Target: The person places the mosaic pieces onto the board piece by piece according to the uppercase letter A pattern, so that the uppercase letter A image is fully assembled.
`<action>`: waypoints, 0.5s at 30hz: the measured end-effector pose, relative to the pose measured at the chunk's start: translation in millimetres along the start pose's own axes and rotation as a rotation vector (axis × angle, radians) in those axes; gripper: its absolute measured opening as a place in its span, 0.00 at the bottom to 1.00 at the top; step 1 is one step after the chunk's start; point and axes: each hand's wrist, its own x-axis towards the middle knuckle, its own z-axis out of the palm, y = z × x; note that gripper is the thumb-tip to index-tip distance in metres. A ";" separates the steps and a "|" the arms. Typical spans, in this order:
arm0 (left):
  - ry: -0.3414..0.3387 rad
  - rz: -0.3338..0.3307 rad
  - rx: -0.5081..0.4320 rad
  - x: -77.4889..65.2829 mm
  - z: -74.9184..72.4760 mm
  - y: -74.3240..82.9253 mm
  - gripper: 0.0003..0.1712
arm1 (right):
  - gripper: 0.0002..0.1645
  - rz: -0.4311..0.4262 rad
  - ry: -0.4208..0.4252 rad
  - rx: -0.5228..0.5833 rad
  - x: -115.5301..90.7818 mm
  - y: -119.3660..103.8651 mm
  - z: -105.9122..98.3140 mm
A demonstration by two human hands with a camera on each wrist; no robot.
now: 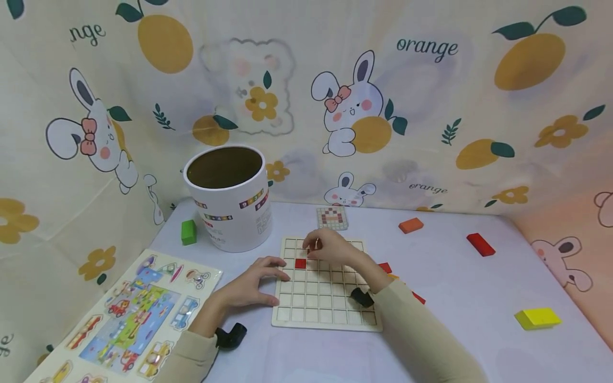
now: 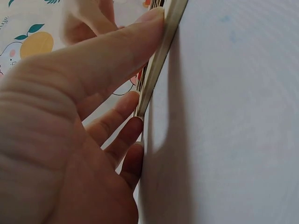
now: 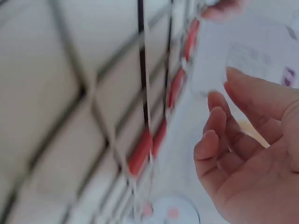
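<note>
Bucket [image 1: 230, 215] stands beyond the board [image 1: 318, 303], left hand [image 1: 250, 282] relaxed, right hand [image 1: 332, 247] empty, loosely curled.

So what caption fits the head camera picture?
Left fingers touch the edge of a grid board; right fingers above it, near a red tile.

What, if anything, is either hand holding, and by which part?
Nothing: the right hand is empty; the left hand touches the grid board at its left edge.

The left hand [image 2: 70, 121] lies along the pale board [image 2: 163, 49], thumb and fingertips touching its edge. Behind the board shows part of the right hand [image 2: 86, 23], with printed cloth [image 2: 36, 44] beyond; beside the board, the pale tabletop [image 2: 238, 130] carries a long shadow [image 2: 180, 163].
</note>
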 end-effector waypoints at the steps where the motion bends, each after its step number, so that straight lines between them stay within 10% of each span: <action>1: -0.001 0.002 -0.002 0.0 0.0 -0.6 0.28 | 0.10 -0.007 0.006 0.008 -5.4 2.6 -6.3; 15: -0.003 -0.007 0.006 0.6 1.6 -0.1 0.28 | 0.16 0.269 0.011 0.106 -120.8 77.1 -83.7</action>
